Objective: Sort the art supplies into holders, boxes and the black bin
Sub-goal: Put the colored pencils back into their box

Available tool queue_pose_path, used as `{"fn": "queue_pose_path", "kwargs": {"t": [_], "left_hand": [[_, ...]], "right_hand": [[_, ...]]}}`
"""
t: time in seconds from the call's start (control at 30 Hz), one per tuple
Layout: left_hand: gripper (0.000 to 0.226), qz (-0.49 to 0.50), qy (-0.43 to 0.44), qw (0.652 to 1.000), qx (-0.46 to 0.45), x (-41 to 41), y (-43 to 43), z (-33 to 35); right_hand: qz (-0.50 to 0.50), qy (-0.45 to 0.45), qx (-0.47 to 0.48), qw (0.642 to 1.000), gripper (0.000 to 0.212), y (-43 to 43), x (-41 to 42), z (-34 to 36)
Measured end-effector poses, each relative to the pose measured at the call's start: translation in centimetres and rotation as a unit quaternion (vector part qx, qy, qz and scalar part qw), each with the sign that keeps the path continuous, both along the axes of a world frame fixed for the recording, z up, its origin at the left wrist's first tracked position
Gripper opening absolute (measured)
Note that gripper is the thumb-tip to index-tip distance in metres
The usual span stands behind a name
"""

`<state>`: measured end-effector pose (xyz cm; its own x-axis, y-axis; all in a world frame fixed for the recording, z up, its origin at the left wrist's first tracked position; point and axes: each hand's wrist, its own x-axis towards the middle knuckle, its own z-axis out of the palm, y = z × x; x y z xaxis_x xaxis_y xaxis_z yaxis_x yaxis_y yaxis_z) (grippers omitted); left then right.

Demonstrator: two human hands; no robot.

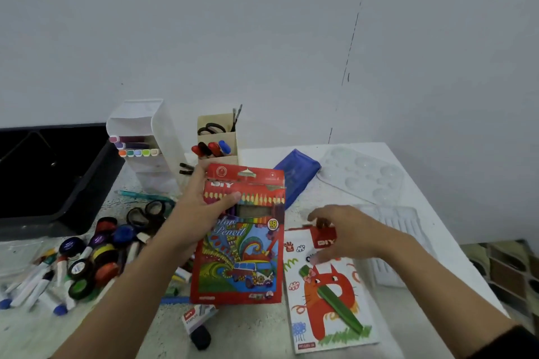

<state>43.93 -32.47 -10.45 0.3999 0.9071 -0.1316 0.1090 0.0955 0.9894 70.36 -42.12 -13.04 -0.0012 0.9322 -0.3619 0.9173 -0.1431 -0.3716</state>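
Pencil box (pixel 245 259), red printed cardboard, gripped near top by left hand (pixel 201 207). Right hand (pixel 347 233) loose-fingered, empty, right of box. Box best kept upright, flap tucked before stowing.

Left hand (pixel 201 207) and right hand (pixel 347 233) are bare, forearms too; a black sleeve (pixel 514 341) covers the right arm above the elbow.

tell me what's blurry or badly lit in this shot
Head view: the right hand is motion-smeared, while the left hand and the colour pencil box it grips read sharper; head view: light is soft and flat, yet the black bin goes dark inside; head view: the dark line on the wall leans, likely lens distortion.
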Motion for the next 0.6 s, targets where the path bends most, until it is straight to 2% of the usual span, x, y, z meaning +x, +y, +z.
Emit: {"fn": "queue_pose_path", "kwargs": {"t": [0.03, 0.1, 0.33, 0.47, 0.6], "left_hand": [[0.050, -0.006, 0.008, 1.000, 0.005, 0.2, -0.3, -0.7], [0.057, -0.010, 0.036, 0.999, 0.016, 0.6, -0.7, -1.7], [0.056, -0.021, 0.094, 0.995, 0.038, 0.9, -0.7, -2.2], [0.051, -0.008, 0.097, 0.994, 0.048, 0.1, -0.3, -1.7], [0.049, -0.002, 0.082, 0.996, 0.033, -0.6, -0.1, -1.2]], "right_hand": [[0.019, -0.023, -0.008, 1.000, 0.075, -0.3, -0.1, -0.4], [0.033, -0.050, 0.015, 0.998, 0.082, -0.5, -0.5, -1.2], [0.040, -0.057, 0.013, 0.997, 0.058, 0.3, -0.3, -2.4], [-0.001, 0.016, 0.072, 0.997, 0.021, 0.0, 0.5, -2.2], [-0.033, 0.142, 0.081, 0.986, 0.018, -0.7, 1.5, -2.1]]}}
